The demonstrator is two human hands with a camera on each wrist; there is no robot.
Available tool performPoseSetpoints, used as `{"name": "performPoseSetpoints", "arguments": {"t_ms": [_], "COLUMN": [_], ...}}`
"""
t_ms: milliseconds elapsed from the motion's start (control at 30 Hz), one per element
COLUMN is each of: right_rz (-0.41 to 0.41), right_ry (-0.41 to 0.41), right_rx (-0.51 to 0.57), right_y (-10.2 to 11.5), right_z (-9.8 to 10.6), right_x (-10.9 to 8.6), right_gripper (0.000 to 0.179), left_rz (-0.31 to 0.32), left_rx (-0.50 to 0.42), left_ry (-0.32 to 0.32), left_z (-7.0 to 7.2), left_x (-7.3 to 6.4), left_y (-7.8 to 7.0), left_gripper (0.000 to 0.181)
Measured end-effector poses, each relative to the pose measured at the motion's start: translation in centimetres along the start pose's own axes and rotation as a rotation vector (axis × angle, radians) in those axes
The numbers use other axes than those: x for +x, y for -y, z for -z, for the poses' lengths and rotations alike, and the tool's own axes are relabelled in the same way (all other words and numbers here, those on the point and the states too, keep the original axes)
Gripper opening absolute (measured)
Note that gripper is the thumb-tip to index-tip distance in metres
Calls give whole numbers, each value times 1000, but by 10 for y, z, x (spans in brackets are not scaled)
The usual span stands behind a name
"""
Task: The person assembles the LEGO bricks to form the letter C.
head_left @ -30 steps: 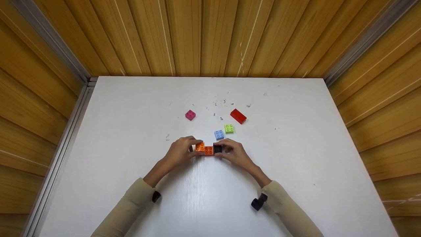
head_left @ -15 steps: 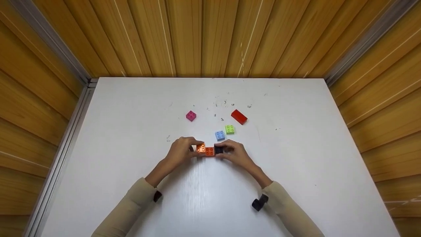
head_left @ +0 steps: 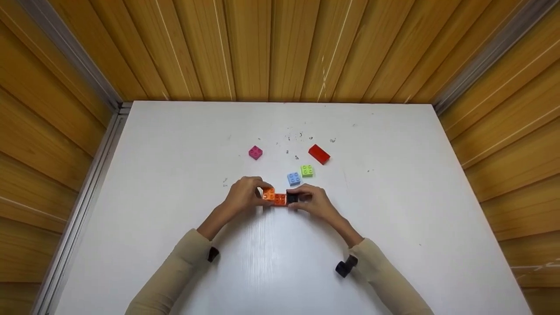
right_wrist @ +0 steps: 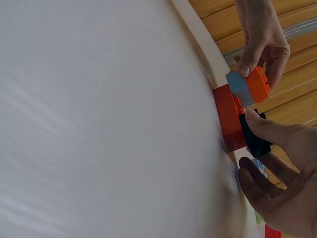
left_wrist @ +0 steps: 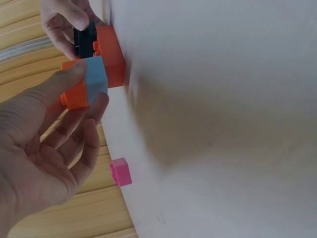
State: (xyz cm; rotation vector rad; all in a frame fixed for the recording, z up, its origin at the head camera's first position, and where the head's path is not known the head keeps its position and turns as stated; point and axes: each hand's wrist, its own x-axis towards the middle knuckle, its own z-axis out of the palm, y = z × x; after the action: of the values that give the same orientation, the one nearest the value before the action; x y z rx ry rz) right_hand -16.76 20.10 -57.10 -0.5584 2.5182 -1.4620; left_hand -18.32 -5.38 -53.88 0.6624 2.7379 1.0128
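Observation:
Between both hands, a long red-orange brick [head_left: 280, 199] lies on the white table, its middle studs showing. My left hand [head_left: 244, 192] pinches an orange brick [head_left: 268, 194] joined on top of a light blue brick [left_wrist: 96, 79], with the thumb on one side and fingers on the other. That pair sits at the long brick's left end, a little tilted to it in the right wrist view. My right hand [head_left: 316, 201] pinches a black brick [right_wrist: 255, 136] at the right end, thumb against its near side.
Just beyond the hands lie a blue brick [head_left: 294, 178] and a lime green brick [head_left: 307, 171]. Farther back are a magenta brick [head_left: 255, 152] and a red brick [head_left: 319, 154]. Wood-patterned panels [head_left: 288, 52] stand behind the table [head_left: 175, 144].
My left hand and forearm have shifted slightly forward and to the right, still pinching the orange and light blue pair. The right hand keeps its grip on the black brick, and the loose bricks stay put.

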Motion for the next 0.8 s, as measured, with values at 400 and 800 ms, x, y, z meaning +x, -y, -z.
{"name": "performPoseSetpoints", "arguments": {"t_ms": [400,800], "right_rz": [1,-45], "right_ry": [-11,19], "right_rx": [41,39], "right_y": [0,1], "right_z": [-2,-1], "right_x": [1,-3], "right_gripper": [43,44], "left_rz": [-96,-45], "left_rx": [-89,-340], "left_ry": [76,10], "left_z": [-2,20], "left_x": [5,36], "left_y": [16,47], "left_gripper": [40,35]}}
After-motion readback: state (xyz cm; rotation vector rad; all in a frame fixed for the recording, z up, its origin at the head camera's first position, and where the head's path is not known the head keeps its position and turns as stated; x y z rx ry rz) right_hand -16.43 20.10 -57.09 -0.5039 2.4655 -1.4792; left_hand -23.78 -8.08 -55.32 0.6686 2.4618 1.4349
